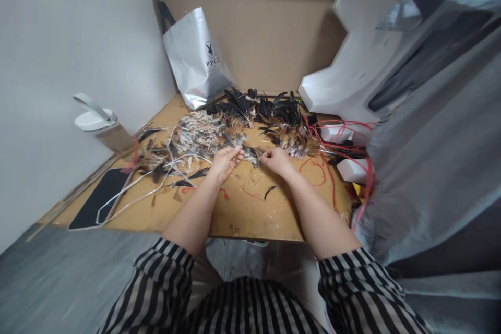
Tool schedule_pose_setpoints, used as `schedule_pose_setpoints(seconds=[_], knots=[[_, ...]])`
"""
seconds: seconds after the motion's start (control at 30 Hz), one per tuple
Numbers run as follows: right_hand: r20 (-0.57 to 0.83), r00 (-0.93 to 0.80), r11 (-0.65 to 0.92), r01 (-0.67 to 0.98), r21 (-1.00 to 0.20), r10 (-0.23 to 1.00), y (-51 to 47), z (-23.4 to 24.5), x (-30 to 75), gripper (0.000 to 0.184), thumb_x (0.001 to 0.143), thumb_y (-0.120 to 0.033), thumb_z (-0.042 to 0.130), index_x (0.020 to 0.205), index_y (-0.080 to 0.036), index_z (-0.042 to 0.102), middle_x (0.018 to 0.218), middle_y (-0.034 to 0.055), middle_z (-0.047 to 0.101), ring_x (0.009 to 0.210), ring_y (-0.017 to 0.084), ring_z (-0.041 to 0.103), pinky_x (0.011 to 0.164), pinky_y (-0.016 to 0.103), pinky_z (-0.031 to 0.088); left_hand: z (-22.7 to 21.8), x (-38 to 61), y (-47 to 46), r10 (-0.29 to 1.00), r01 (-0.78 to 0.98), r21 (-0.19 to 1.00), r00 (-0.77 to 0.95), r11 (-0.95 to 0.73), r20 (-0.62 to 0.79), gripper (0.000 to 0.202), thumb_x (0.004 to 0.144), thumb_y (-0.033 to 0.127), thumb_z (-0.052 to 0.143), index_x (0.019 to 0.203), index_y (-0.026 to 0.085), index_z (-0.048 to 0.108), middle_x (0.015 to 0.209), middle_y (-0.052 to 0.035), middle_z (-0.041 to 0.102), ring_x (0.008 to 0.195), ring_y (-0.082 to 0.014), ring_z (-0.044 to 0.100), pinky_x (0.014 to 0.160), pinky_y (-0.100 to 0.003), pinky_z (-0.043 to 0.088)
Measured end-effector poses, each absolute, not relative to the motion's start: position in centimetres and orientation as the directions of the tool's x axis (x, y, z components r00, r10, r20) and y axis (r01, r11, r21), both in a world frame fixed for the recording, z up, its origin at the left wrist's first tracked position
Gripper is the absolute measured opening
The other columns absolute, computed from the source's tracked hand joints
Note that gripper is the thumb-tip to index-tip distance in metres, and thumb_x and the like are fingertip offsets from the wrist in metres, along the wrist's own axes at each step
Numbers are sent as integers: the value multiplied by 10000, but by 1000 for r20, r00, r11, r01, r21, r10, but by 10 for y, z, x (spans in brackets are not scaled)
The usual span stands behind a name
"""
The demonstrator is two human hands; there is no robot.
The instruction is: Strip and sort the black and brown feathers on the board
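Observation:
Over the middle of the wooden table, my left hand [228,160] is closed in a pinch on brownish-grey feathers [234,139] at its fingertips. My right hand [277,160] is closed too, fingertips pressed together; whatever is in them is too small to make out. Between the two hands lies a small dark and grey tuft of feathers [251,155]. Just behind my left hand spreads a heap of pale, fluffy-ended feathers [198,133]. Brown feathers [297,141] lie beyond my right hand, and black feathers [279,109] form a row at the back.
A silver bag [191,57] leans against the cardboard panel [274,26]. At left are a lidded container [105,128], a dark flat tablet-like thing [99,198] and white cords [135,185]. Red strings [332,177] tangle around white boxes [350,169] at right, beside grey cloth [434,156].

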State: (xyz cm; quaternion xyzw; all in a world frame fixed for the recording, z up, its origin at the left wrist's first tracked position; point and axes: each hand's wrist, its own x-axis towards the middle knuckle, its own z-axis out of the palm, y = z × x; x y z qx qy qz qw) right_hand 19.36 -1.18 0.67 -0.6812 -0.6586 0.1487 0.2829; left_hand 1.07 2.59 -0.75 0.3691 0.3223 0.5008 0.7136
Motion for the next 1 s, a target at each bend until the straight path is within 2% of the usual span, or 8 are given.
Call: schedule_pose_setpoints(seconds=[0.1,0.23,0.4,0.5,0.63,0.77,0.87,1.0], knots=[[151,98,4,829,-560,984,-13,3,184,162,659,-329,585,576,-198,631,562,6,591,520,120,483,526,231,338,-7,11,25,954,-468,855,284,224,-94,154,656,187,697,758,83,645,640,-28,632,489,-30,528,443,-121,395],[138,135,-36,830,-557,981,-13,-1,178,98,645,-255,588,558,-215,611,569,12,587,542,131,500,553,237,354,-4,12,24,948,-453,859,299,239,-107,148,644,178,707,729,78,638,628,-32,630,483,-35,529,431,-119,399],[128,124,-14,769,-639,984,-7,-4,186,87,602,-202,564,524,-196,603,490,-8,545,482,105,457,500,216,330,-4,15,26,938,-435,866,331,248,-103,164,644,184,708,743,69,646,631,-35,637,478,-37,531,424,-120,399],[118,152,-7,640,-768,981,-2,-5,192,96,592,-230,553,565,-169,622,504,-19,548,482,95,448,485,208,328,-4,18,26,933,-426,870,347,247,-95,148,656,177,699,746,70,650,642,-42,648,489,-39,540,435,-119,402],[123,243,38,327,-944,962,0,-1,191,159,599,-297,575,611,-143,612,568,-16,571,507,86,453,525,215,368,-3,22,23,912,-386,873,385,298,-141,111,697,173,668,732,68,657,716,-86,680,522,-47,568,466,-123,421],[127,288,112,66,-991,949,-3,3,177,188,593,-334,616,629,-151,595,590,-14,579,535,93,480,570,232,399,-2,25,19,868,-383,834,452,397,-206,82,738,142,627,740,71,667,839,-122,691,586,-55,602,504,-116,441],[121,282,126,1,-992,952,-4,1,166,183,602,-335,618,646,-161,589,623,-2,598,568,106,518,592,240,416,-3,27,18,841,-386,801,482,457,-247,65,740,113,617,734,74,670,797,-112,691,572,-55,601,505,-113,445],[167,265,165,28,-986,950,-5,-6,157,167,610,-321,619,638,-161,580,621,0,593,574,107,514,595,238,415,-6,27,19,825,-399,779,505,483,-252,66,738,112,620,746,75,675,659,-74,666,548,-57,595,506,-113,448]])
